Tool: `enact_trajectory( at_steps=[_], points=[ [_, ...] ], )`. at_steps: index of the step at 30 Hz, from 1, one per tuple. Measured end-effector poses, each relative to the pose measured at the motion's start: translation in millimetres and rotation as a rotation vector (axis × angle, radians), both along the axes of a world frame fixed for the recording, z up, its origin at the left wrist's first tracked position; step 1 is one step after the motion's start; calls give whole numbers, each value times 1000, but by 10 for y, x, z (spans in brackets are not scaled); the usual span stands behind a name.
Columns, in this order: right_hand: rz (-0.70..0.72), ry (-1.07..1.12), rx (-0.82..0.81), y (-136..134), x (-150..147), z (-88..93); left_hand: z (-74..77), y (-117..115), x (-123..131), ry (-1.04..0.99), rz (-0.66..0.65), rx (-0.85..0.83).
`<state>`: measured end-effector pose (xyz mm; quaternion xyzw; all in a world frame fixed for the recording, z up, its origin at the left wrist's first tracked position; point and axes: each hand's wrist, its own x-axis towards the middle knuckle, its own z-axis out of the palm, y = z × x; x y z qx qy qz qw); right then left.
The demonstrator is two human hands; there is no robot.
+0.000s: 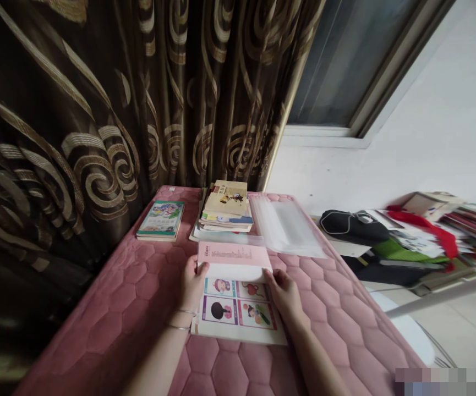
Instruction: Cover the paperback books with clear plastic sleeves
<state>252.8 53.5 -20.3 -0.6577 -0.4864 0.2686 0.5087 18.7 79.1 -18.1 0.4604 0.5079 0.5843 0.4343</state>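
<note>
A picture book [238, 322] lies open on the pink quilted surface, its lower page showing four coloured cartoon panels. A pink and white flap [233, 258] extends across its far side. At the left edge, my left hand [193, 276] pinches the flap, thumb on top, with two thin bangles at the wrist. Opposite it, my right hand [281, 286] grips the flap's right edge between thumb and fingers. Just beyond the book stands a stack of books [226, 201], topped by a beige cover. Clear plastic sheets [285, 225] lie to the right of that stack.
Another book [161, 219] with a green illustrated cover rests at the far left. A dark patterned curtain [180, 110] hangs behind the pink quilted surface [118, 313]. On the right, a cluttered shelf [403, 280] carries papers, a black bag and red cloth.
</note>
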Motion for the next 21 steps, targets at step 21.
enact_trajectory(
  at_steps=[21],
  points=[
    [-13,84,-76,-64,-9,54,-60,14,8,4,-3,37]
  ],
)
